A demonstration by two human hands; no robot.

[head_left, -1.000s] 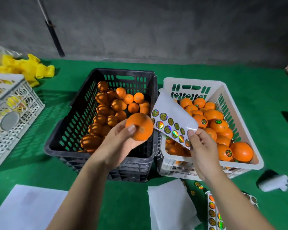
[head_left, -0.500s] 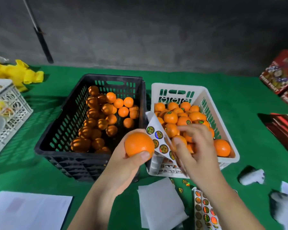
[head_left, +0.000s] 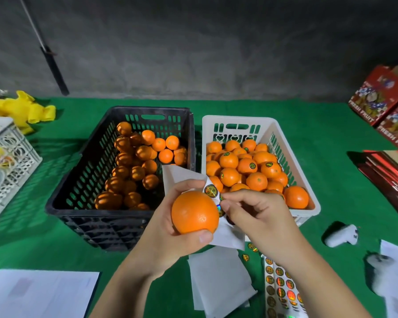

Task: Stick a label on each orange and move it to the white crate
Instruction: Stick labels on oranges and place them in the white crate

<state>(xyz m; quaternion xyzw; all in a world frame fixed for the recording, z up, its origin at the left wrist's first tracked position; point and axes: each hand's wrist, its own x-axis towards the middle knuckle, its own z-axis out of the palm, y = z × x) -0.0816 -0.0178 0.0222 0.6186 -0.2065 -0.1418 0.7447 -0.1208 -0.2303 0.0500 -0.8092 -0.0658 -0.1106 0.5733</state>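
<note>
My left hand (head_left: 170,239) grips an unlabelled orange (head_left: 194,212) in front of the two crates. A white label sheet (head_left: 182,175) with round stickers is tucked behind that orange, against my left fingers. My right hand (head_left: 260,216) has its fingers curled and pinches at a sticker on the sheet's edge, right beside the orange. The black crate (head_left: 78,180) on the left holds several plain oranges. The white crate (head_left: 313,203) on the right holds several oranges, many bearing round labels.
More label sheets (head_left: 280,288) and blank backing paper (head_left: 218,278) lie on the green table near me. A white lattice crate (head_left: 9,161) and yellow bags (head_left: 21,109) sit far left. Red fruit boxes (head_left: 381,97) stand at right, and a white paper (head_left: 39,292) lies at lower left.
The orange came nearer and lower. My right hand moved from the sheet's lower corner to the stickers beside the orange, and the sheet folded in behind the fruit.
</note>
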